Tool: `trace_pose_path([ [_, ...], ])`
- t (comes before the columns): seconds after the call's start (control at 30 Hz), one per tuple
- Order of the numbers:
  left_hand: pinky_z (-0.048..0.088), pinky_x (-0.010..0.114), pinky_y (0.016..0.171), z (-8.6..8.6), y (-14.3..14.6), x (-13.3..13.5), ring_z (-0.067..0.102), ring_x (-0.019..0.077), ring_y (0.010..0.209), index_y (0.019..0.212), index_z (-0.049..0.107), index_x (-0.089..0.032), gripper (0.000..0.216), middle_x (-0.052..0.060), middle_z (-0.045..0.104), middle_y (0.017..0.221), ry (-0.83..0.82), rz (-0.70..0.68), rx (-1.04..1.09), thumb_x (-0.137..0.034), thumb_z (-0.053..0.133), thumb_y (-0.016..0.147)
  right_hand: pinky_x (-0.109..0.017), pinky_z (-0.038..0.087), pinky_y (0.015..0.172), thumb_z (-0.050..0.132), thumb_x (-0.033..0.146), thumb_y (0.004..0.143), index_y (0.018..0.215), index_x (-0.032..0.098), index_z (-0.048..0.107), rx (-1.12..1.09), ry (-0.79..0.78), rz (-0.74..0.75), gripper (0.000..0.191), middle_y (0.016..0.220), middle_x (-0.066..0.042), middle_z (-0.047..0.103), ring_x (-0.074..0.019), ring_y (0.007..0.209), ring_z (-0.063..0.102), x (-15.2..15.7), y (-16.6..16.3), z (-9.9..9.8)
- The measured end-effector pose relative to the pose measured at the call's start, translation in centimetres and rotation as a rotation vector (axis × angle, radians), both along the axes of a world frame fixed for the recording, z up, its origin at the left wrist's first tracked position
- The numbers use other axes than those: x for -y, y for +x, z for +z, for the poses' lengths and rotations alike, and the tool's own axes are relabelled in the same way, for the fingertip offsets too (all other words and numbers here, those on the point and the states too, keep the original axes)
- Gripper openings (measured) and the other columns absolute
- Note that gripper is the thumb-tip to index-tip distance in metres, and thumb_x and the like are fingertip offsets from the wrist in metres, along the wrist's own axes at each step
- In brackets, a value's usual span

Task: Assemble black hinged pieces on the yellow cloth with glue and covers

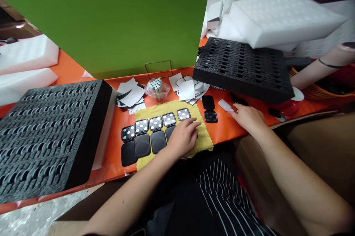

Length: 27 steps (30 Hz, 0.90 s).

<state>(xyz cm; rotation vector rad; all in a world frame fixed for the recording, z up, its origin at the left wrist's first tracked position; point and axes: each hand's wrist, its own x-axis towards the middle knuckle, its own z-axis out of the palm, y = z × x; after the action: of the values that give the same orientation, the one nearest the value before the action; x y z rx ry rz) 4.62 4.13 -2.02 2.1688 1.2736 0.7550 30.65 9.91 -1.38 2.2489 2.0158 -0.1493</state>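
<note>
My left hand (pixel 183 137) lies palm down on the yellow cloth (pixel 203 138), its fingers spread over the right end of a row of black square cases (pixel 155 124) lying open, each with white dots inside. My right hand (pixel 247 116) rests on the orange table, fingers curled, with its fingertips at a small white piece (pixel 225 105). Whether it grips that piece is unclear. Another open black case (pixel 209 108) lies just left of my right hand.
A black foam tray (pixel 47 132) fills the left side, and a second one (pixel 244 67) sits at the back right under white foam blocks (pixel 280 17). White paper squares (pixel 186 88) and a bag of small cylinders (pixel 157 88) lie before a green board (pixel 111 21). Another person's arm (pixel 321 66) reaches in at right.
</note>
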Motion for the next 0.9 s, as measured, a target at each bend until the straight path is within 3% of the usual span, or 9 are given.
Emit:
trace_pose_path([
  [0.17,0.038,0.036,0.090,-0.4,3.9,-5.9,0.050,0.0229,0.105,0.111,0.056,-0.022,0.037,0.007,0.053,0.118,0.101,-0.189,-0.140,-0.013,0.041,0.078,-0.034,0.036,0.062,0.042,0.046,0.077,0.094,0.024,0.065,0.073,-0.130,0.055,0.036,0.093,-0.010,0.064,-0.0277,0.085,0.057,-1.8,1.4,0.2],
  [0.3,0.035,0.037,0.092,-1.5,6.2,-9.4,0.045,0.0239,0.111,0.115,0.052,-0.020,0.043,0.008,0.048,0.125,0.134,-0.324,-0.304,-0.010,0.045,0.074,-0.033,0.036,0.061,0.033,0.047,0.081,0.094,0.023,0.064,0.107,0.015,0.123,0.041,0.092,-0.009,0.064,-0.0259,0.081,0.058,-0.5,1.1,1.0],
  [0.43,0.027,0.048,0.095,-2.5,7.2,-11.6,0.034,0.0288,0.121,0.122,0.045,-0.026,0.050,0.007,0.037,0.135,0.100,-0.371,-0.464,-0.013,0.048,0.074,-0.032,0.036,0.062,0.033,0.044,0.082,0.097,0.022,0.063,0.104,0.154,0.120,0.040,0.094,-0.009,0.064,-0.0244,0.082,0.057,0.3,0.9,2.5],
  [0.6,0.022,0.052,0.095,-2.8,7.8,-12.7,0.033,0.0311,0.121,0.119,0.047,-0.034,0.052,0.003,0.036,0.136,0.048,-0.455,-0.634,-0.019,0.058,0.070,-0.029,0.037,0.061,0.041,0.046,0.078,0.098,0.027,0.063,-0.069,0.215,0.060,0.035,0.092,-0.004,0.065,-0.0214,0.078,0.058,-0.5,0.8,2.8],
  [0.73,0.026,0.048,0.092,-2.4,7.5,-12.5,0.040,0.0297,0.115,0.114,0.051,-0.033,0.043,0.005,0.042,0.131,0.094,-0.453,-0.641,-0.021,0.055,0.073,-0.026,0.035,0.054,0.048,0.049,0.073,0.089,0.024,0.065,-0.282,0.297,-0.002,0.034,0.069,-0.002,0.064,-0.0181,0.064,0.056,-1.4,0.6,2.0],
  [0.9,0.022,0.045,0.095,-1.8,6.5,-11.7,0.034,0.0267,0.118,0.111,0.053,-0.030,0.039,0.004,0.042,0.130,0.187,-0.476,-0.623,-0.023,0.053,0.072,-0.026,0.036,0.056,0.046,0.047,0.075,0.086,0.021,0.065,-0.407,0.416,0.009,0.034,0.071,-0.004,0.065,-0.0175,0.063,0.055,-2.5,-0.5,1.3],
])
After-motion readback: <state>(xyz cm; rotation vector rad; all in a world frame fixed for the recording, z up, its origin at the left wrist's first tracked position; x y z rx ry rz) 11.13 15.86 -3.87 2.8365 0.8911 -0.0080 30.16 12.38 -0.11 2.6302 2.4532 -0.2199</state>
